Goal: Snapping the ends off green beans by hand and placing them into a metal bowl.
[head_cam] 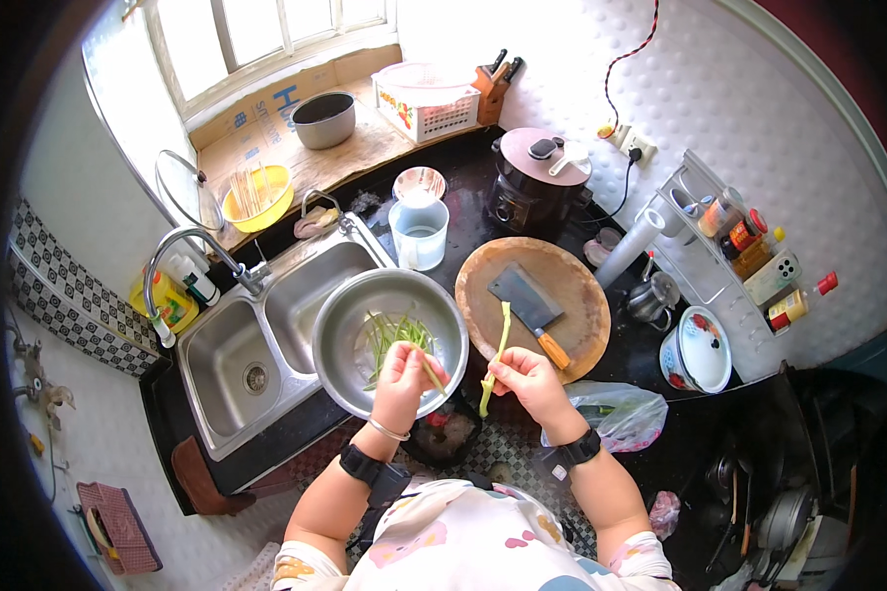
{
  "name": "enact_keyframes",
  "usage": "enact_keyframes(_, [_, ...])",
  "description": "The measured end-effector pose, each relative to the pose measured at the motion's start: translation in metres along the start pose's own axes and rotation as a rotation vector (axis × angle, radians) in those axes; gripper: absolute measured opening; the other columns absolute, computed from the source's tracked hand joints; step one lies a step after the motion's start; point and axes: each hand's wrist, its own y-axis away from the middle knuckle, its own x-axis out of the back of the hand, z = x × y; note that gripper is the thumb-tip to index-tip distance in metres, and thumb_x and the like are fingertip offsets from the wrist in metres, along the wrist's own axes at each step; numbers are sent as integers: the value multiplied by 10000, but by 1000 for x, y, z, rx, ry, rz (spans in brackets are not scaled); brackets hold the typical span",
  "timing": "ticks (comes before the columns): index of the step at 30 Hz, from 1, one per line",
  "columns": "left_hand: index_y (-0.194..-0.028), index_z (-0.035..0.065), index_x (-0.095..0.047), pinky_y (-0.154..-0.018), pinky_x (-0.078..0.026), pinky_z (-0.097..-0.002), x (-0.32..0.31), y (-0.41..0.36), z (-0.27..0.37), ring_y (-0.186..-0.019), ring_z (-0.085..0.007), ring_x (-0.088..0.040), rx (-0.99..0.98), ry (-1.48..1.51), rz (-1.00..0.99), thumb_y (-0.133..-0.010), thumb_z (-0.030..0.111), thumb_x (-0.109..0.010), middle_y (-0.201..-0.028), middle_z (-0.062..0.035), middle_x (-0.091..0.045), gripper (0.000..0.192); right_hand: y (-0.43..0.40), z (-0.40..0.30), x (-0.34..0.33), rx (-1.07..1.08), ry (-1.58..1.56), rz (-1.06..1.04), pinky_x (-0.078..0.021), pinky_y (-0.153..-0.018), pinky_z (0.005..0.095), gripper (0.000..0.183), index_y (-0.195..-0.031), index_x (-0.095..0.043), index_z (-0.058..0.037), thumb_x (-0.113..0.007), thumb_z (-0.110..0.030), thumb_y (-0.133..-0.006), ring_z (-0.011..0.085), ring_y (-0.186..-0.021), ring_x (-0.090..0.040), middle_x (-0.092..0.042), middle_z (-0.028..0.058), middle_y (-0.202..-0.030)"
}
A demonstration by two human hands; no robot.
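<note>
My left hand [400, 379] pinches a short green stem [434, 373] above the front rim of a stainless steel basin [340, 310]. Cut green stems [392, 332] lie inside the basin, partly hidden by that hand. Between the thumb and fingers of my right hand [528, 380] is a longer, pale green stalk [504, 336], held roughly upright between the basin and a round wooden chopping board [480, 277]. A cleaver [523, 295] with a wooden handle rests flat on the board. Beside my right wrist lies a clear plastic bag [628, 417] with something green in it.
A double-bowl steel sink [225, 391] with a faucet [192, 233] is at left. Behind stand a clear pitcher [420, 233] and a dark electric cooker [536, 192]. Right are a bottle rack [698, 244] and an enamel pot [698, 351]. Below my hands is a dark bin [447, 436].
</note>
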Motion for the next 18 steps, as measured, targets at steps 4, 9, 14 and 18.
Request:
enact_keyframes(4, [-1008, 30, -499, -555, -396, -184, -6, 11, -10, -620, -44, -464, 139, -213, -234, -913, 110, -522, -733, 32, -498, 126, -4, -4, -11, 18, -35, 1, -440, -598, 184, 106, -900, -597, -19, -582, -123, -894, 45, -638, -536, -611, -10, -770])
enact_keyframes(9, [-946, 4, -595, -626, -442, -178, -13, 15, -11, -700, -29, -523, 142, -397, -311, -862, 74, -606, -804, 31, -591, 110, -2, -7, -14, 26, -57, -21, -453, -622, 190, 109, -947, -599, -1, -596, -86, -878, 45, -677, -554, -619, -6, -794])
enact_keyframes(14, [-905, 0, -613, -591, -436, -185, -9, 14, -15, -673, -33, -518, 9, -542, -264, -856, 88, -616, -764, 23, -601, 100, 7, -13, -14, 2, 89, -52, -471, -647, 200, 133, -939, -621, 14, -630, -78, -844, 52, -712, -574, -634, 5, -816])
enact_keyframes(18, [-855, 0, -605, -546, -424, -189, -17, 19, -8, -623, -27, -501, -66, -698, -245, -840, 89, -620, -674, 25, -568, 91, 11, -13, -11, -35, 242, -57, -491, -678, 206, 132, -930, -631, 24, -644, -51, -823, 64, -747, -589, -641, 26, -846])
